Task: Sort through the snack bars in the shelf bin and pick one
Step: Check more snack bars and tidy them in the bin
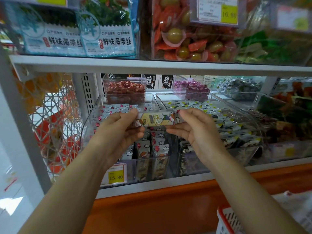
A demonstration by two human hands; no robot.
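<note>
One snack bar (157, 119) in a pale wrapper with a cartoon figure is held level in front of me, above the clear shelf bin (89, 119). My left hand (118, 130) pinches its left end between thumb and fingers. My right hand (194, 127) pinches its right end the same way. Below the hands, several more snack bars (152, 147) with cloud and balloon prints stand packed in the bin. A yellow price tag (116, 177) reading 15.80 hangs on the bin's front.
A second clear bin (236, 132) of black-and-white wrapped snacks stands to the right. Bins of red (124, 89) and purple (194, 89) candies sit behind. The upper shelf edge (152, 64) runs above. A wire basket (55, 124) hangs left; a red-and-white basket (226, 220) is at lower right.
</note>
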